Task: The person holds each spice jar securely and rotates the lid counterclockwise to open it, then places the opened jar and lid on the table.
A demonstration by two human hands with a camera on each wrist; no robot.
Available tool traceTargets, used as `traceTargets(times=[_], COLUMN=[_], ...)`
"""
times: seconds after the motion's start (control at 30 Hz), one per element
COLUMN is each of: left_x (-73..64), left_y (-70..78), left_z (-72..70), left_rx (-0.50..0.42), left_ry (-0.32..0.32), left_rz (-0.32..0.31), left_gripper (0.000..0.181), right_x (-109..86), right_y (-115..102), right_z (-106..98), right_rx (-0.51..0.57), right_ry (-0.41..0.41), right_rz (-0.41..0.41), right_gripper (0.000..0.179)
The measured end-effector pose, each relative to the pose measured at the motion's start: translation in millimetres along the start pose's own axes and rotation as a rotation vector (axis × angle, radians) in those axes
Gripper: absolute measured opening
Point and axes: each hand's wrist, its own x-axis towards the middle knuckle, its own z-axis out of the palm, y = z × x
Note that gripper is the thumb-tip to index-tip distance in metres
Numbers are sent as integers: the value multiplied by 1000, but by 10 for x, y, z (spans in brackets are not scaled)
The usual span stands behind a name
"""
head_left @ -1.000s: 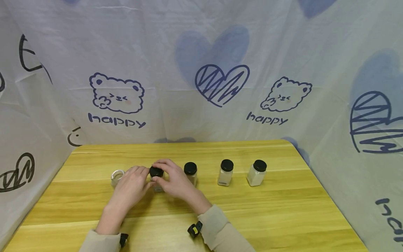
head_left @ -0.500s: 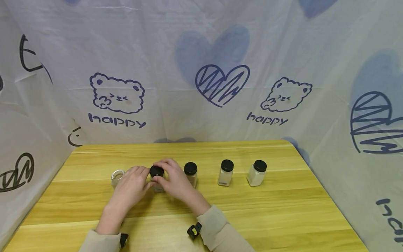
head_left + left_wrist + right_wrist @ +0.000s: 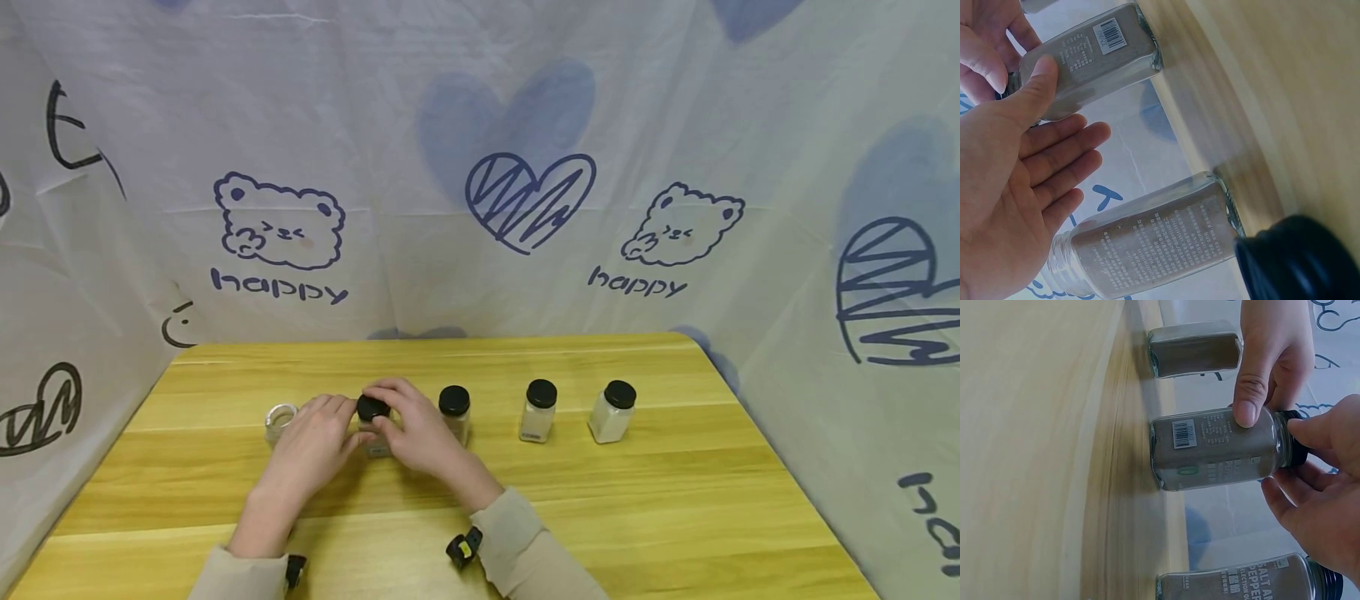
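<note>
A square glass spice jar (image 3: pixel 1216 450) with brownish-grey powder and a black screw lid (image 3: pixel 372 407) stands upright on the table. My left hand (image 3: pixel 315 437) holds the jar's body from the left, its thumb against the label and the last fingers extended. From the right, my right hand (image 3: pixel 412 425) pinches the lid with thumb and fingertips. Left of my left hand is a lidless spice jar (image 3: pixel 1154 240), its bare threaded neck showing; the hand partly covers it in the head view.
To the right stand three more black-lidded jars: a brownish one (image 3: pixel 454 412), a paler one (image 3: pixel 537 412) and a whitish one (image 3: pixel 612 412). A black round thing like a lid (image 3: pixel 1300 259) lies near my left wrist. A printed white cloth (image 3: pixel 390 167) hangs behind the wooden table (image 3: pixel 675 517).
My right thumb and fingers have shifted slightly on the lid, the thumb now higher at its edge. The left hand and the jars stay in place.
</note>
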Motion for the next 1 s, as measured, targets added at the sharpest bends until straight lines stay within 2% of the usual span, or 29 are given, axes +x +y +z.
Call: traceTargets(times=[0.2,0.33,0.63,0.83,1.0], left_x=[6,10,11,7,5], left_y=[5,8,8,12,14], left_z=[-4,-7,-10,-8,-6], left_rx=[12,13,14,23,22], left_ry=[-9,-9,-13,-3,8], left_rz=[1,0,-2,12,18], left_gripper=[44,42,44,40,45], right_x=[-6,-6,-6,-6,2], right_y=[13,9,-17,-27,-18], right_z=[17,28,21,26,22], right_rx=[41,30,-30,-43,-33], right_ry=[31,64,53,40,19], right_rz=[45,70,34,13,-19], right_gripper=[49,48,43,46,42])
